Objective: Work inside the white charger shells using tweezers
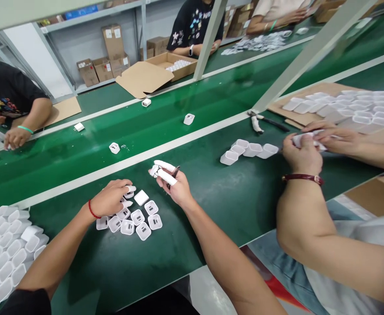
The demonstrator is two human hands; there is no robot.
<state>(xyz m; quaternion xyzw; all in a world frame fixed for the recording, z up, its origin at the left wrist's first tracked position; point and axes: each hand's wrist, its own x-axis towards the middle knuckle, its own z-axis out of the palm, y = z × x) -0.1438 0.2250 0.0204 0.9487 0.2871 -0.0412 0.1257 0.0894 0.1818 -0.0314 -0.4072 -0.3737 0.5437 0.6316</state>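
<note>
My left hand (111,199), white covers on its fingertips, reaches down over a cluster of small white plastic charger housings. Its thumb and forefinger close about one white charger housing (130,194) at the far side of the cluster. The nearby housings (138,217) are square with rounded corners, and most show dark slots on top. One white block (141,197) has a plain face up. To the right, my right hand (179,188) is wrapped around pliers (166,175) with white-covered handles, held just above the green table.
Many white sleeves (5,258) stand at the lower left. A green conveyor belt (162,127) carries a few white pieces beyond a pale rail. At right, a co-worker's hands (306,148) hold a white piece near several open sleeves (253,149) and another pair of pliers (256,124). Slanted posts rise beyond.
</note>
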